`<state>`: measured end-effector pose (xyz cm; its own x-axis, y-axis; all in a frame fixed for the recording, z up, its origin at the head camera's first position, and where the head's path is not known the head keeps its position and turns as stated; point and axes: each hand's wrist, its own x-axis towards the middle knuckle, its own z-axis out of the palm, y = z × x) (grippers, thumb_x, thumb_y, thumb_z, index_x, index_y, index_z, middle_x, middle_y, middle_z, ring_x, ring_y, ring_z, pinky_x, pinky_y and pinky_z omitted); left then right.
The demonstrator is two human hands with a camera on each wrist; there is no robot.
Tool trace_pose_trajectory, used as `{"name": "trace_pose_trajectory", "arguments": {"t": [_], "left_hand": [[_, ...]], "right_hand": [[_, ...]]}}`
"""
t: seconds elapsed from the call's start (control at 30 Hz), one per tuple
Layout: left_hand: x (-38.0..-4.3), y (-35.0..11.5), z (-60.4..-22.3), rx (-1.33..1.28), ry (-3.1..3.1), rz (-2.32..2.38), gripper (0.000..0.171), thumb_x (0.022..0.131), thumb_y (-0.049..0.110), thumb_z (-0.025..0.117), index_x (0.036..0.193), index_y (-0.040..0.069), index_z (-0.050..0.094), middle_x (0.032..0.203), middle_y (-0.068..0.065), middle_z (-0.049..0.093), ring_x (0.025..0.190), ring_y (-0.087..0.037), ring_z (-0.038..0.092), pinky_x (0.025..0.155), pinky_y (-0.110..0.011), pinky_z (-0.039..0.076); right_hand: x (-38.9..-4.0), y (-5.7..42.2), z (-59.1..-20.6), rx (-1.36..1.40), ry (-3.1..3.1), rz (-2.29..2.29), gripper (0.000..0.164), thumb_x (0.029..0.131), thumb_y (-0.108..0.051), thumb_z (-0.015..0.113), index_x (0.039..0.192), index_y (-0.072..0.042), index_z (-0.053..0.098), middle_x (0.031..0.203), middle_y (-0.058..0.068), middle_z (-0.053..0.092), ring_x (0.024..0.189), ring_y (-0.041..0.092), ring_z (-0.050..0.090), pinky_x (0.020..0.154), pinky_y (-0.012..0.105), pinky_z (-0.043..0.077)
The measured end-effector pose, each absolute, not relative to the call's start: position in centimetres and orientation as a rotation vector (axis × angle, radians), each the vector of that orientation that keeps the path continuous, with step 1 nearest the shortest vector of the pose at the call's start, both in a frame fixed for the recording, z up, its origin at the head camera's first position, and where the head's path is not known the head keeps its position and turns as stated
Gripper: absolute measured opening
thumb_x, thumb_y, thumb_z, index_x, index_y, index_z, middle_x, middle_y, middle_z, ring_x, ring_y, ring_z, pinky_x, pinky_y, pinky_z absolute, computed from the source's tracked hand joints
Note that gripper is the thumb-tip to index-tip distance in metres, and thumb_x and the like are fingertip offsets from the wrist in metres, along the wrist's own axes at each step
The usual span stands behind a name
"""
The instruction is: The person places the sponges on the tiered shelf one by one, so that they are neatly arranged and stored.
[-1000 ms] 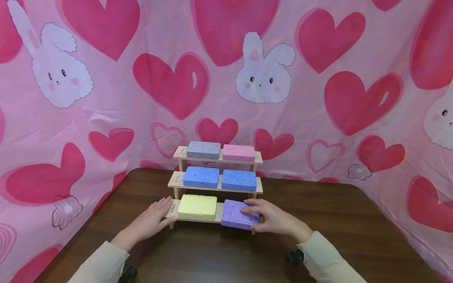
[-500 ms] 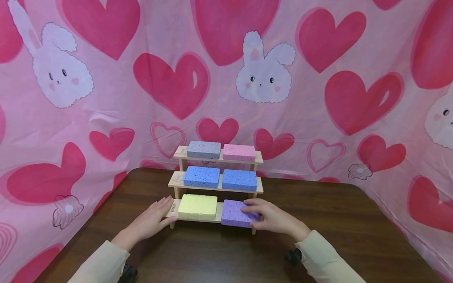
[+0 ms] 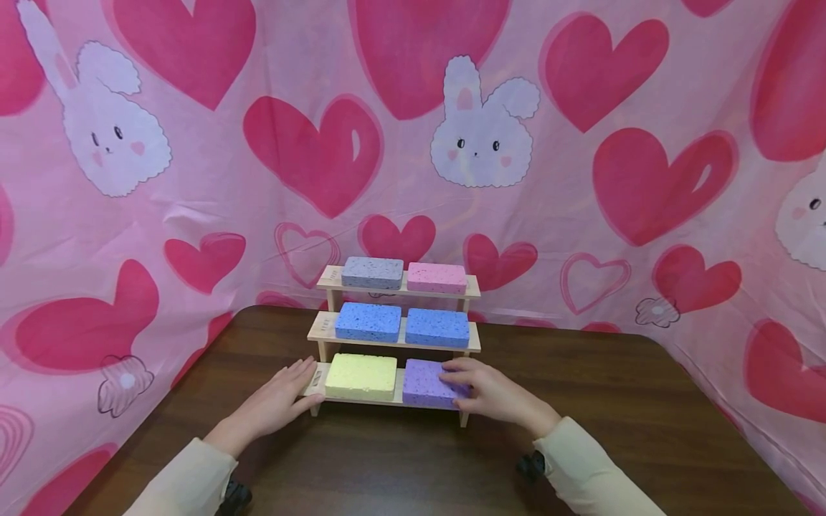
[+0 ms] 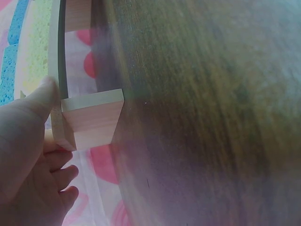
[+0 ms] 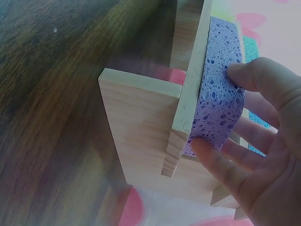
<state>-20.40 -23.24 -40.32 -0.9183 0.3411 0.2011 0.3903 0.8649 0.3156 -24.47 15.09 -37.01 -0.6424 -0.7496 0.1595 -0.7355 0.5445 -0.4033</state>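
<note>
A three-tier wooden rack (image 3: 316, 327) bears several sponges. My left hand (image 3: 274, 395) holds the left end of the bottom shelf; in the left wrist view, the thumb (image 4: 44, 94) lies at its front edge. My right hand (image 3: 493, 390) grips the right end of a purple sponge (image 3: 426, 382), which lies on the bottom shelf. The right wrist view has the right thumb (image 5: 242, 75) on the sponge's front side and a fingertip at its end face. Left of it on that shelf lies a yellow sponge (image 3: 361, 376).
Two blue sponges, a left one (image 3: 368, 321) and a right one (image 3: 437, 327), occupy the middle shelf. Above them sit a grey sponge (image 3: 372, 273) and a pink sponge (image 3: 437, 278). The rack stands on a brown wooden table (image 3: 581, 401), before a pink heart-and-rabbit cloth (image 3: 413, 193).
My right hand has pushed the purple sponge back and slightly left, so it sits further onto the bottom shelf, straighter beside the yellow one. The left hand stays in place.
</note>
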Motion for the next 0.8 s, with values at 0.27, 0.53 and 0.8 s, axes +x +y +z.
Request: {"name": "trace_pose_trajectory", "arguments": {"t": [0.27, 0.53, 0.8], "left_hand": [[-20.36, -23.21, -40.18, -0.567, -2.911, -0.534, 0.068, 0.087, 0.036, 0.062, 0.133, -0.009, 0.04, 0.138, -0.026, 0.037, 0.128, -0.041, 0.031, 0.104, -0.053, 0.024], [-20.25, -23.18, -40.05, -0.574, -2.904, -0.528, 0.067, 0.087, 0.034, 0.062, 0.133, -0.01, 0.041, 0.137, -0.026, 0.038, 0.127, -0.042, 0.032, 0.103, -0.053, 0.024], [-20.26, -23.17, -40.09, -0.578, -2.899, -0.529, 0.068, 0.087, 0.034, 0.062, 0.133, -0.01, 0.04, 0.137, -0.027, 0.038, 0.127, -0.042, 0.032, 0.103, -0.053, 0.024]], "right_hand": [[-24.6, 14.98, -37.0, -1.299, 2.732, -0.684, 0.047, 0.084, -0.02, 0.069, 0.128, -0.01, 0.056, 0.134, 0.007, 0.046, 0.121, 0.024, 0.042, 0.091, 0.033, 0.044], [-24.6, 15.03, -36.96, -1.298, 2.715, -0.696, 0.047, 0.084, -0.018, 0.068, 0.129, -0.01, 0.056, 0.135, 0.007, 0.045, 0.122, 0.025, 0.041, 0.091, 0.032, 0.044], [-24.61, 15.01, -36.88, -1.294, 2.719, -0.679, 0.046, 0.084, -0.015, 0.069, 0.128, -0.009, 0.056, 0.135, 0.008, 0.045, 0.123, 0.026, 0.04, 0.092, 0.035, 0.044]]}}
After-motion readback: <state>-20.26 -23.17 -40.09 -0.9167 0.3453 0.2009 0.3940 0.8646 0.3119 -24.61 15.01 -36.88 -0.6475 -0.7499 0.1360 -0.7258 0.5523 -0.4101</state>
